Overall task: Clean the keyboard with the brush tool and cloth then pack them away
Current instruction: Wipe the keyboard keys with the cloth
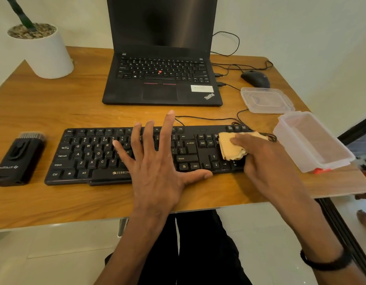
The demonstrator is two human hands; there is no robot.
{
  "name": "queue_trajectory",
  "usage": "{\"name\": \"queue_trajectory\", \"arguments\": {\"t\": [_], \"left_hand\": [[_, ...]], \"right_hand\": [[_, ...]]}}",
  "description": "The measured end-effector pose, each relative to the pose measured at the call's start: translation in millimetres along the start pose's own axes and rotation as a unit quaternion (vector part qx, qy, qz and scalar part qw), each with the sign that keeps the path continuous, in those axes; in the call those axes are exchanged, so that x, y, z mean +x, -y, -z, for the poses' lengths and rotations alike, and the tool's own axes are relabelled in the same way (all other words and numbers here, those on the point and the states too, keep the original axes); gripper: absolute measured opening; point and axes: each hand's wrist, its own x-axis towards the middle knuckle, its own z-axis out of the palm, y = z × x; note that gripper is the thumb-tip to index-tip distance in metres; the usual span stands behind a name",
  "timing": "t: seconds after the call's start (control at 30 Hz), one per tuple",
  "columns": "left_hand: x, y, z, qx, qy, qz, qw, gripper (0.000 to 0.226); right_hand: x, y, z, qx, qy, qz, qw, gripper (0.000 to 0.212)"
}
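Wiping with a crumpled tan cloth (232,147) grasped in the right hand (266,159), left hand (157,161) flat on the black keyboard (91,155), brush tool (18,159) beside, packing remained.

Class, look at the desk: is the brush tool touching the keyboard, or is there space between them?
Apart. The head view shows a strip of bare wooden desk between the brush tool and the left end of the keyboard.
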Motion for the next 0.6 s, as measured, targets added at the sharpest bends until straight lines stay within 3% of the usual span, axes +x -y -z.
{"name": "queue_trajectory", "arguments": {"t": [0.17,0.3,0.43,0.6], "left_hand": [[0,0,0,-0.007,0.005,-0.003,1.000,0.139],[-3,0,1,-0.011,0.008,-0.011,1.000,0.139],[-4,1,2,-0.009,-0.001,-0.018,1.000,0.141],[-4,2,-1,-0.006,-0.012,-0.025,1.000,0.139]], "right_hand": [[-47,6,4,-0.040,0.034,0.011,0.999,0.051],[-31,16,33,-0.004,0.093,-0.004,0.996,0.046],[0,35,27,0.004,0.000,-0.012,1.000,0.041],[2,59,-17,-0.052,0.053,0.009,0.997,0.041]]}}
